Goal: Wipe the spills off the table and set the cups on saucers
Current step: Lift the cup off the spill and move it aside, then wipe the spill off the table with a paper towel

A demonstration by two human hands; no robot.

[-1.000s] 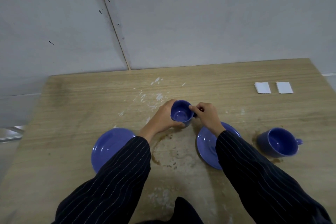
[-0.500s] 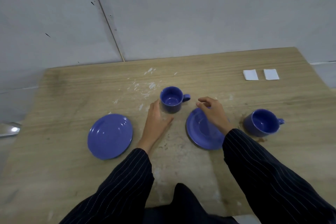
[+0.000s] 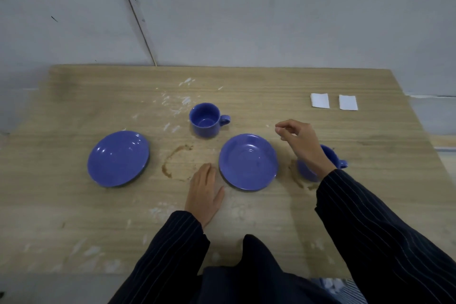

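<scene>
Neither hand grips anything: the left hand (image 3: 204,192) lies flat, fingers straight, on the wooden table (image 3: 74,205); the right hand (image 3: 299,142) hovers with fingers loosely curled, holding nothing. From the left: a blue saucer (image 3: 118,158) sits bare, then a brown ring-shaped spill (image 3: 170,163) just beyond the left fingertips. Behind it stands an upright blue cup (image 3: 206,119), handle to the right — on the table, not on a saucer. A second saucer (image 3: 248,162) lies between the hands. The second cup (image 3: 330,158) is partly hidden behind the right wrist, a brown stain (image 3: 296,175) beside it. Two white folded tissues (image 3: 333,101) rest far right.
</scene>
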